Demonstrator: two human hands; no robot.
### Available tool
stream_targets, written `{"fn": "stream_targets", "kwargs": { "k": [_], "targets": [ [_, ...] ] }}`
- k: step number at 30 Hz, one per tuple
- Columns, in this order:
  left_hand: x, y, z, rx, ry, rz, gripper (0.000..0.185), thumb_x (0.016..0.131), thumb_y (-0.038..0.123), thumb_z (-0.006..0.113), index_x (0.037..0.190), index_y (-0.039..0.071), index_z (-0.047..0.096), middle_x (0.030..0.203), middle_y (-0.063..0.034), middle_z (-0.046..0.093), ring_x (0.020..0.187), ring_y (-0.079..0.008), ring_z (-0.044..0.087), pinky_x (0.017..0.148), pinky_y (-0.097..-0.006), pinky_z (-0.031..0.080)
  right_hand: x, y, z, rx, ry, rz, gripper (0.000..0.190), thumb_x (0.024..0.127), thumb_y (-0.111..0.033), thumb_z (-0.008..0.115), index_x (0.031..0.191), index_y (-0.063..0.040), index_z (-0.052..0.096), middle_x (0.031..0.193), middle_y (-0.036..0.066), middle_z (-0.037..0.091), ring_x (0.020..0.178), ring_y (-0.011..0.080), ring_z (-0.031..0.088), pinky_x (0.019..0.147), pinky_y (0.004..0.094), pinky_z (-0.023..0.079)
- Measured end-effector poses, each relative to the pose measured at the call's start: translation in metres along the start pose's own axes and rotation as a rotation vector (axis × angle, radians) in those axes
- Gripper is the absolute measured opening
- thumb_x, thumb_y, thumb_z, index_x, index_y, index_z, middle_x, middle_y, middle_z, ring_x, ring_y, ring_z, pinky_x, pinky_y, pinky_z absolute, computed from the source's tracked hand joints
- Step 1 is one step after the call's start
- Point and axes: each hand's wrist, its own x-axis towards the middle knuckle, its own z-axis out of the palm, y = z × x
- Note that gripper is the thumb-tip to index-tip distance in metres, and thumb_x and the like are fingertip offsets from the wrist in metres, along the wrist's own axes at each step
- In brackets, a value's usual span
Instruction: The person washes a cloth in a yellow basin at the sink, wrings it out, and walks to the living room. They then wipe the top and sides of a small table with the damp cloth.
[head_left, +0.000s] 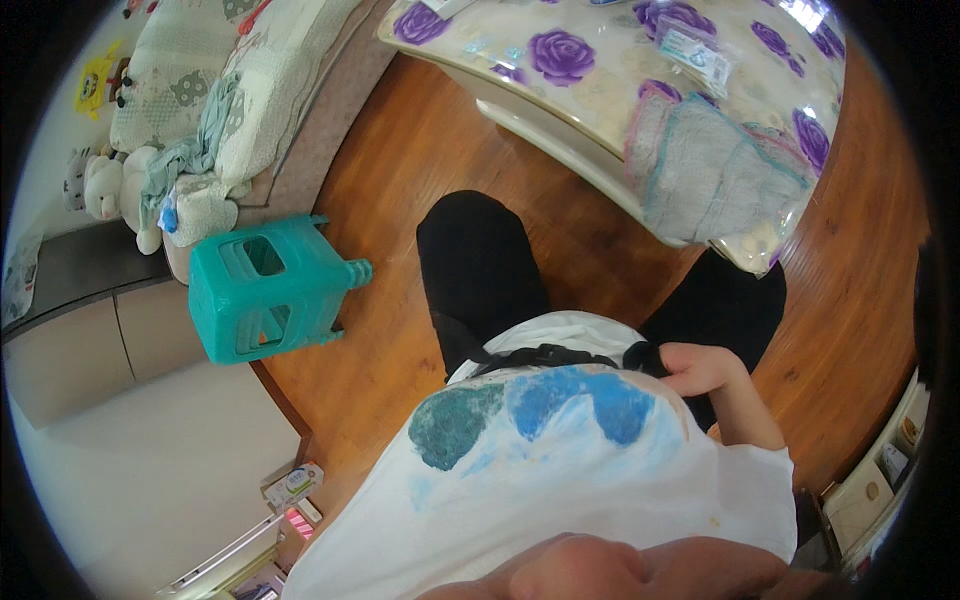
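At the right side of my waist, my right hand (701, 369) rests against a small black object (645, 359) by a black strap with a buckle (551, 354). Some of its fingers are hidden, so its grip cannot be told. My left hand is out of view. The strap crosses my white T-shirt (600, 487), which bears blue and dark green patches. Before me stands a table with a glossy cover (495, 37) printed with purple roses. A grey gauzy cloth (720, 172) with pink and blue edging lies on its near right corner, beside a small clear packet (694, 60).
A teal plastic stool (262, 289) lies on its side at the left on the wooden floor (375, 322). Behind it is a sofa (277, 90) with a quilted cover, a green cloth (184, 154) and a white plush toy (135, 187). Boxes (294, 484) stand at the lower left.
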Motion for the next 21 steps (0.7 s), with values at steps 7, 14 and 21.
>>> {"fn": "stream_targets", "kwargs": {
  "k": [7, 14, 21],
  "targets": [
    [0.031, 0.012, -0.006, -0.011, -0.444, 0.089, 0.026, 0.089, 0.026, 0.058, 0.081, 0.002, 0.059, 0.075, -0.0201, 0.056, 0.073, -0.0375, 0.058, 0.062, -0.0420, 0.045, -0.091, 0.048, 0.005, -0.236, 0.130, 0.347, 0.031, 0.077, -0.035, 0.078, 0.080, -0.005, 0.069, 0.071, 0.006, 0.067, 0.059, 0.0121, 0.061, 0.050, 0.0224, 0.045],
    [0.098, 0.109, 0.022, -0.262, -0.529, 0.515, 0.041, 0.096, 0.027, 0.050, 0.068, -0.003, 0.056, 0.062, -0.0254, 0.049, 0.059, -0.0390, 0.054, 0.053, -0.0436, 0.040, -0.158, 0.119, 0.086, 0.028, 0.600, 0.585, 0.028, 0.080, -0.032, 0.074, 0.084, -0.005, 0.068, 0.071, 0.008, 0.067, 0.060, 0.0148, 0.063, 0.051, 0.0235, 0.049],
    [0.150, 0.211, 0.045, -0.237, -0.517, 0.828, 0.056, 0.096, 0.037, 0.048, 0.059, -0.004, 0.053, 0.054, -0.0216, 0.046, 0.048, -0.0346, 0.045, 0.049, -0.0428, 0.037, -0.170, 0.130, 0.124, 0.146, 0.928, 0.725, 0.025, 0.088, -0.028, 0.066, 0.086, -0.003, 0.067, 0.070, 0.009, 0.066, 0.059, 0.0146, 0.063, 0.052, 0.0238, 0.050]
  ]
}}
